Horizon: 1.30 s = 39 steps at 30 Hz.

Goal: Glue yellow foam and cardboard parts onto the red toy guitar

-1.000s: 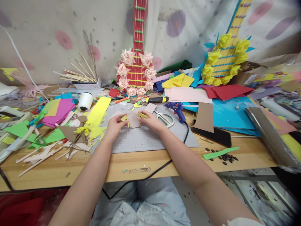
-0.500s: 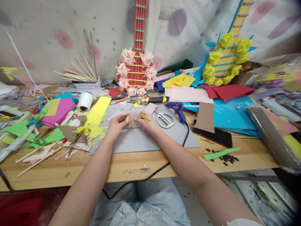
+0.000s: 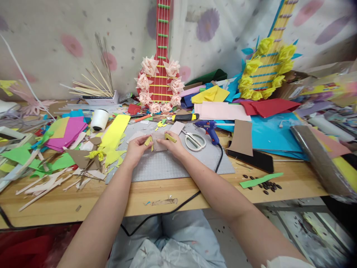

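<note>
I had both grips closed on one small pale pink paper piece (image 3: 159,142). My left hand (image 3: 137,148) pinched its left edge, my right hand (image 3: 173,146) its right edge; its width ran between them, equally near both.

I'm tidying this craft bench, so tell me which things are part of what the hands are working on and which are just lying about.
In hand:
left hand
right hand
pale paper piece
yellow scraps
grey cutting mat

Lying about:
scissors
blue glue gun
white spool
paper guitars
black phone
</note>
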{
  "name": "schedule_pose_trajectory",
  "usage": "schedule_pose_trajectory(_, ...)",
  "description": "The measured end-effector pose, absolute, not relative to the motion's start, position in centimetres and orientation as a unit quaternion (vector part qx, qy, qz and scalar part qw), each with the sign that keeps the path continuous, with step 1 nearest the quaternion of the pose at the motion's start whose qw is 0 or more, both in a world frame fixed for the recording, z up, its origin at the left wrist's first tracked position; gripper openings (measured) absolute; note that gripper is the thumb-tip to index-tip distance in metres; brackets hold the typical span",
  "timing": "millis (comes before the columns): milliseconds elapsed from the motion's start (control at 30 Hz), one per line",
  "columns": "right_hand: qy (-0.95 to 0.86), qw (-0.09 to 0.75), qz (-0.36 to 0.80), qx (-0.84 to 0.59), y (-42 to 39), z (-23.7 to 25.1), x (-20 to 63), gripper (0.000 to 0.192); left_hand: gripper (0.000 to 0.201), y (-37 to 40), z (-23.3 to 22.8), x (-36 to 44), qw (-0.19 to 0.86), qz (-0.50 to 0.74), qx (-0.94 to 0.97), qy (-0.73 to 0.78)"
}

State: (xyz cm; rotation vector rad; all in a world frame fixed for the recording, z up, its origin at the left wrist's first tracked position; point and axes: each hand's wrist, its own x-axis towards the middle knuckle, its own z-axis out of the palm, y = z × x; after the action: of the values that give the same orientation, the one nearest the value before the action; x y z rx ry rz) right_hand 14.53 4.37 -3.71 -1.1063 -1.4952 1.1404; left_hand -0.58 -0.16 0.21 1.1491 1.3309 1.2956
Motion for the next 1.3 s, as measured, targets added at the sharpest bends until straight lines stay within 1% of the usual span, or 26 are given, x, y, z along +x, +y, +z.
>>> schedule_pose_trajectory(233, -0.618, 0.448, 0.456, -0.457, 4.3, -3.2, 14.6, 0.021, 0.044, -0.2, 0.3, -0.4, 0.468, 0.534, 0.452, 0.541)
schedule_pose_trajectory(567, -0.634, 0.423, 0.439, -0.476, 4.0, -2.3, 14.9, 0.022, 0.056, 0.1, -0.4, -0.7, 0.497, 0.536, 0.438, 0.522)
schedule_pose_trajectory(1000, -0.653, 0.405, 0.427, -0.476, 4.0, -2.5, 15.0, 0.019, 0.05, 0.3, -0.6, -0.6, 0.511, 0.546, 0.423, 0.511)
schedule_pose_trajectory(1200, -0.63, 0.413, 0.476, -0.454, 3.9, -2.3, 15.0, 0.021, 0.051, 0.2, -0.6, -0.5, 0.51, 0.539, 0.432, 0.512)
schedule_pose_trajectory(1300, -0.604, 0.418, 0.52, -0.436, 3.5, -1.3, 15.5, 0.029, 0.051, 0.2, -0.5, -0.6, 0.512, 0.541, 0.429, 0.511)
